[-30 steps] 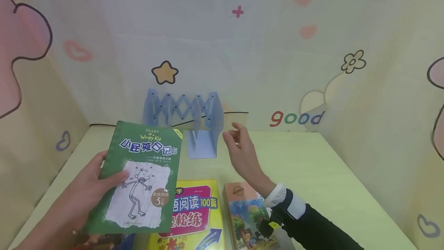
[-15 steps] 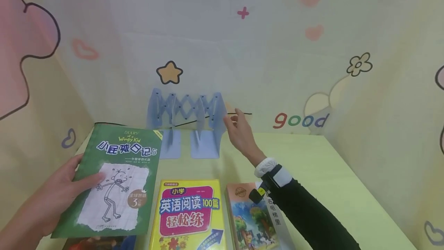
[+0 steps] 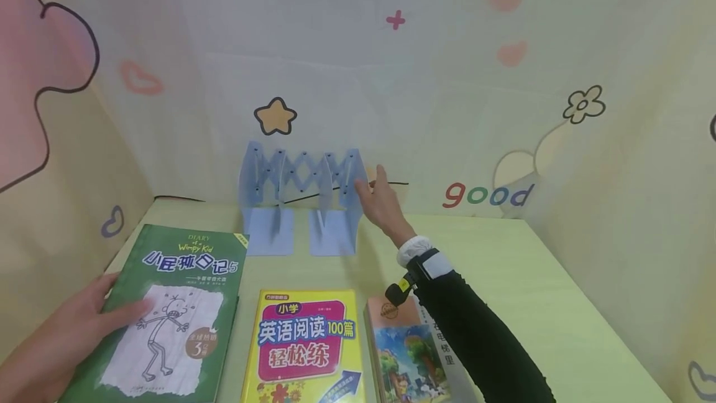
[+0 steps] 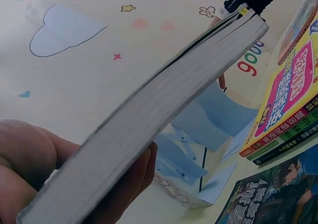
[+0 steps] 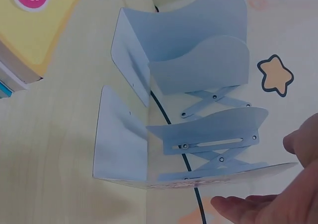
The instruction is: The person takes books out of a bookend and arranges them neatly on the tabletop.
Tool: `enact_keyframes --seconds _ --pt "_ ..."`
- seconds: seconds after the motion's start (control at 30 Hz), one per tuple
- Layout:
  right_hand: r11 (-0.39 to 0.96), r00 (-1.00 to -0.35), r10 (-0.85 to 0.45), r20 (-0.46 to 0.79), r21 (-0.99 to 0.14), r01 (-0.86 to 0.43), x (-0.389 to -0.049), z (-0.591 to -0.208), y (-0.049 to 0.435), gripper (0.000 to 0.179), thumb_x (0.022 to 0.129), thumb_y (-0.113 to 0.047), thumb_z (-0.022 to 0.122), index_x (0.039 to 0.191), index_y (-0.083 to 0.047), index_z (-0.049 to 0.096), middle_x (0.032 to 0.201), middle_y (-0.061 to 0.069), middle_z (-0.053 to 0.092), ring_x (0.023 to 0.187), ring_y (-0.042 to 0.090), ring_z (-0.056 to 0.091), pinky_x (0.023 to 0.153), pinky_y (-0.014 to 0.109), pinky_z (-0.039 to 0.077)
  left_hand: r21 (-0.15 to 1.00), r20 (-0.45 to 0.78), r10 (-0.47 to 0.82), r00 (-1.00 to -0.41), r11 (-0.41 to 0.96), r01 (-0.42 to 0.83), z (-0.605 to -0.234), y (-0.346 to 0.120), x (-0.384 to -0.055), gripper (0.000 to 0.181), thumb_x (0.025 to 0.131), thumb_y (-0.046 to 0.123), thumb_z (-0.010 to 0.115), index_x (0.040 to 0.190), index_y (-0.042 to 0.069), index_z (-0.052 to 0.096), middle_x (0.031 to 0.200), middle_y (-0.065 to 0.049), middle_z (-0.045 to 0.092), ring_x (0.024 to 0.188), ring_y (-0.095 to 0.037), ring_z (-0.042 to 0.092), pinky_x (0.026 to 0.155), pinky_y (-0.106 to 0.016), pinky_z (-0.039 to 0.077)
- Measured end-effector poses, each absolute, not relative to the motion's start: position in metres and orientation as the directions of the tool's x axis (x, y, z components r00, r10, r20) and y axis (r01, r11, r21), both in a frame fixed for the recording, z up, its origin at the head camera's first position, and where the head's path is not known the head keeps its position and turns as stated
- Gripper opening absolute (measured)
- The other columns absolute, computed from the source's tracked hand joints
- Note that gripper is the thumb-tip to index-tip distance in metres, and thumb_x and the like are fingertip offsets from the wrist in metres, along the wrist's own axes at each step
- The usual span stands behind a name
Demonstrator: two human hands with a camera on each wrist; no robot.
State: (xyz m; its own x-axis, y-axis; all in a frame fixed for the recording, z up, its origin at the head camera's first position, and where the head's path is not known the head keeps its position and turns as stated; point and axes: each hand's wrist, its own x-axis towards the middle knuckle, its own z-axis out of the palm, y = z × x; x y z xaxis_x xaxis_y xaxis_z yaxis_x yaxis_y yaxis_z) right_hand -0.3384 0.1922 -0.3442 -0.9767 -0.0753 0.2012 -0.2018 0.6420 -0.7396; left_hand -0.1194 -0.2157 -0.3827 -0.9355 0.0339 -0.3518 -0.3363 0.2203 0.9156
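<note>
My left hand (image 3: 69,334) grips a green Diary of a Wimpy Kid book (image 3: 162,303) by its left edge, thumb on the front cover. In the left wrist view the book's page edges (image 4: 144,114) face the camera, with fingers behind it. At the back of the table stands a light blue expanding bookend (image 3: 271,232) with crossed slats and nothing between its panels. My right hand (image 3: 386,207) reaches to its right end panel. In the right wrist view that panel's edge (image 5: 233,177) lies between the thumb and the fingers, which are apart; I cannot tell whether they touch it.
A yellow English reading book (image 3: 304,353) lies at the front middle, on top of other books in the left wrist view. Right of it lies a book with a tree picture (image 3: 408,353). A dark-covered book (image 4: 268,189) lies nearby. A patterned curtain (image 3: 358,79) hangs behind.
The green book has moved left and down in my left hand. My right hand has moved to the bookend's right panel, and its fingers have straightened.
</note>
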Motion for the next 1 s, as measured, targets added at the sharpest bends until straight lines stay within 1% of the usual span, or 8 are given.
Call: enact_keyframes --seconds 0.23,0.33,0.43,0.53,0.63,0.73,0.87,1.0 --pt "0.674 -0.979 -0.070 0.192 -0.714 -0.188 -0.345 -0.348 0.186 0.075 0.109 -0.031 0.047 0.165 -0.002 0.005 0.155 0.028 0.042 0.141 0.042 0.044 0.116 0.051 0.037 0.891 -0.392 0.052 -0.918 0.272 -0.365 -0.400 -0.220 -0.117 0.095 0.105 0.037 0.061 0.162 0.001 -0.006 0.101 -0.006 0.072 0.083 -0.033 0.073 0.071 -0.044 0.062" --pt "0.706 -0.974 -0.078 0.212 -0.678 -0.204 -0.347 -0.349 0.184 0.069 0.110 -0.024 0.044 0.164 0.001 0.009 0.157 0.029 0.039 0.136 0.042 0.050 0.112 0.050 0.041 0.878 -0.411 0.050 -0.910 0.290 -0.381 -0.406 -0.220 -0.116 0.093 0.105 0.039 0.061 0.162 0.000 -0.002 0.101 -0.006 0.070 0.083 -0.032 0.072 0.072 -0.043 0.062" --pt "0.736 -0.970 -0.089 0.224 -0.642 -0.216 -0.348 -0.350 0.182 0.062 0.111 -0.020 0.040 0.163 0.002 0.013 0.157 0.030 0.039 0.127 0.042 0.056 0.104 0.050 0.047 0.876 -0.418 0.060 -0.907 0.290 -0.385 -0.412 -0.219 -0.117 0.090 0.105 0.037 0.060 0.161 -0.001 0.000 0.101 -0.007 0.070 0.084 -0.032 0.072 0.072 -0.044 0.062" --pt "0.749 -0.964 -0.102 0.244 -0.619 -0.236 -0.350 -0.351 0.182 0.054 0.111 -0.017 0.037 0.161 0.002 0.024 0.150 0.028 0.048 0.122 0.040 0.060 0.098 0.050 0.052 0.871 -0.423 0.058 -0.904 0.299 -0.389 -0.417 -0.217 -0.118 0.089 0.105 0.036 0.061 0.160 -0.002 0.002 0.100 -0.007 0.070 0.084 -0.031 0.072 0.072 -0.044 0.062" --pt "0.760 -0.954 -0.116 0.276 -0.594 -0.264 -0.351 -0.353 0.184 0.046 0.110 -0.014 0.038 0.153 0.003 0.038 0.140 0.027 0.058 0.119 0.040 0.063 0.094 0.051 0.055 0.870 -0.421 0.066 -0.905 0.313 -0.381 -0.420 -0.215 -0.117 0.088 0.105 0.036 0.061 0.159 -0.003 0.004 0.100 -0.007 0.070 0.083 -0.030 0.071 0.071 -0.042 0.061" --pt "0.774 -0.948 -0.124 0.292 -0.570 -0.276 -0.352 -0.354 0.185 0.042 0.109 -0.013 0.039 0.146 0.006 0.046 0.132 0.027 0.062 0.112 0.040 0.066 0.091 0.051 0.056 0.857 -0.424 0.069 -0.903 0.352 -0.376 -0.423 -0.216 -0.116 0.088 0.105 0.038 0.061 0.157 -0.005 0.005 0.099 -0.005 0.069 0.082 -0.028 0.071 0.068 -0.039 0.060" --pt "0.779 -0.952 -0.121 0.280 -0.567 -0.266 -0.353 -0.354 0.184 0.043 0.109 -0.013 0.038 0.147 0.008 0.045 0.135 0.027 0.061 0.116 0.040 0.065 0.094 0.051 0.055 0.829 -0.432 0.059 -0.900 0.418 -0.371 -0.432 -0.219 -0.115 0.089 0.105 0.041 0.060 0.156 -0.008 0.006 0.098 -0.004 0.067 0.081 -0.026 0.069 0.069 -0.037 0.059" --pt "0.772 -0.955 -0.121 0.269 -0.579 -0.261 -0.353 -0.354 0.182 0.044 0.110 -0.013 0.037 0.148 0.008 0.044 0.137 0.028 0.060 0.120 0.041 0.063 0.097 0.051 0.054 0.838 -0.438 0.055 -0.897 0.387 -0.386 -0.446 -0.220 -0.116 0.091 0.104 0.037 0.063 0.156 -0.008 0.004 0.105 -0.007 0.066 0.084 -0.026 0.069 0.073 -0.038 0.057"
